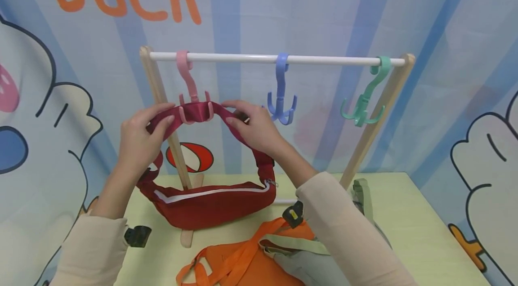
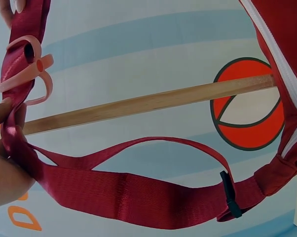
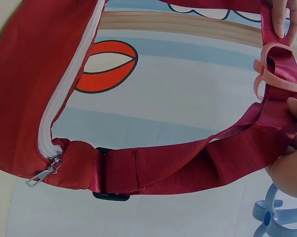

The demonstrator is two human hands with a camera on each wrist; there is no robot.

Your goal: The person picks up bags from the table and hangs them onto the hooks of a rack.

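Note:
A dark red waist bag [image 1: 218, 207] with a white zipper hangs by its strap [image 2: 153, 200] from the pink hook [image 1: 187, 74] at the left of the rack. The top of the strap lies across the hook's prongs. Left of the hook, my left hand [image 1: 141, 135] pinches the strap between thumb and fingers. On the other side my right hand [image 1: 256, 126] pinches it too, close to the prongs. In the right wrist view, a black slider buckle [image 3: 110, 175] and a metal zipper pull [image 3: 44, 172] show at one end of the bag.
A blue hook [image 1: 281, 92] and a green hook [image 1: 366, 97] hang farther right on the white rod [image 1: 243, 58]. Wooden posts [image 1: 360, 151] hold the rod. An orange bag [image 1: 243, 259] and a grey-green bag [image 1: 303, 265] lie on the pale yellow table [image 1: 421, 232] in front.

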